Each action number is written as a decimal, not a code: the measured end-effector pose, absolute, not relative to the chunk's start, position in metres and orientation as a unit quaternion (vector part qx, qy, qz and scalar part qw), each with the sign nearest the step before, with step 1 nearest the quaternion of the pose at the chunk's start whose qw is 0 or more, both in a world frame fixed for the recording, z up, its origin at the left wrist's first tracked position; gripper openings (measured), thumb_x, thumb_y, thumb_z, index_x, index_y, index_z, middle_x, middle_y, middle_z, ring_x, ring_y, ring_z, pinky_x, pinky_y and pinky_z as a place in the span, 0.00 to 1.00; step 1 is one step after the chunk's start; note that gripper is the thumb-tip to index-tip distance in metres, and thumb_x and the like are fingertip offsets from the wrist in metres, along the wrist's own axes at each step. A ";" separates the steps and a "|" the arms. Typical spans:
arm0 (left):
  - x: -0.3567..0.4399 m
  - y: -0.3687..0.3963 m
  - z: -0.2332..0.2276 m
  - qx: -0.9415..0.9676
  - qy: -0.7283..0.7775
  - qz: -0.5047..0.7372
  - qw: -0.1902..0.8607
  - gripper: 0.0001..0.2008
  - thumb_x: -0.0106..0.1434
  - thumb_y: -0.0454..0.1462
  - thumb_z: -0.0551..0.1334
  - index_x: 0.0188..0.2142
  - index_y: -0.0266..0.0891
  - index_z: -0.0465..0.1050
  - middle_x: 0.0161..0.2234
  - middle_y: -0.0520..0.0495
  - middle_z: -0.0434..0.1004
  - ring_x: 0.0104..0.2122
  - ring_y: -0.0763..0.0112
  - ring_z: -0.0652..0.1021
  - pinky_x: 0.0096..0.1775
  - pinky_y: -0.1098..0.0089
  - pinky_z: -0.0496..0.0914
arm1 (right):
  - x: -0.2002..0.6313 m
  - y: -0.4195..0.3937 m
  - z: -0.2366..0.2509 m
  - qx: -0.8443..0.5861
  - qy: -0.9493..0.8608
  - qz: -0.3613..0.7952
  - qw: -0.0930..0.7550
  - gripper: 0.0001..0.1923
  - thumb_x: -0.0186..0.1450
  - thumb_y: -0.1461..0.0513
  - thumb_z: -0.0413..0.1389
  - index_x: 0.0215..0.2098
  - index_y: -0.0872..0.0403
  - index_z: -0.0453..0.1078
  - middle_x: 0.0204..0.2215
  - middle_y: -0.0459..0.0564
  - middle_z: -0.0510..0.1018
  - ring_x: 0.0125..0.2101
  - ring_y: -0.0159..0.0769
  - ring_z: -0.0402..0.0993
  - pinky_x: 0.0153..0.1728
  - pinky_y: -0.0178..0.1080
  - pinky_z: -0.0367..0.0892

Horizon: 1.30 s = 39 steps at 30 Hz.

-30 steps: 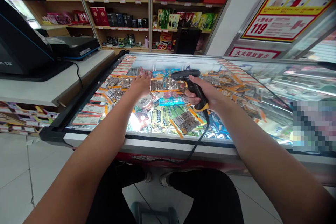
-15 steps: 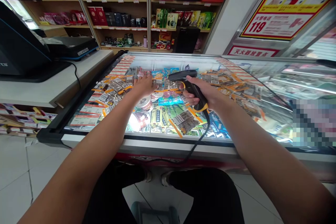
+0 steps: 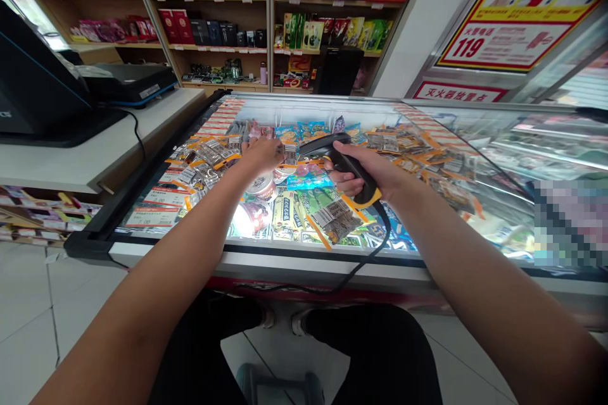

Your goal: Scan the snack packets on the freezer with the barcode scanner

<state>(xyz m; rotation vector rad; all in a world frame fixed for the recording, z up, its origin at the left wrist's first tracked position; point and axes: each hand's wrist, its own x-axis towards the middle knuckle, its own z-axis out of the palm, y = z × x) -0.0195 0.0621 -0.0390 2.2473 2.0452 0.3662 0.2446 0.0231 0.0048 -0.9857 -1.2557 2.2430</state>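
While the right hand [image 3: 368, 171] grips the barcode scanner [image 3: 339, 158], its nose should stay aimed at the packet strip [image 3: 216, 155] the left hand [image 3: 261, 153] apparently pinches.

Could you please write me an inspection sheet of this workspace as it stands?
Surface: glass lid of a lit chest freezer.
Job's things: barcode scanner; snack packets on orange strips lying on the glass.
Clutter: price labels along the left edge.
Grips: right hand holds the scanner; left hand rests on the packets.
Cables: scanner cable hangs over the front rim.
Surroundings: till counter, stocked shelves.
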 end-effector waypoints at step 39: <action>-0.016 0.031 -0.006 0.828 0.560 -0.010 0.021 0.25 0.72 0.36 0.54 0.65 0.48 0.74 0.66 0.41 0.68 0.67 0.48 0.62 0.66 0.51 0.59 | 0.238 0.022 0.010 -0.438 -0.412 0.768 0.224 0.20 0.77 0.48 0.49 0.34 0.53 0.63 0.17 0.39 0.59 0.13 0.23 0.51 0.12 0.26 0.53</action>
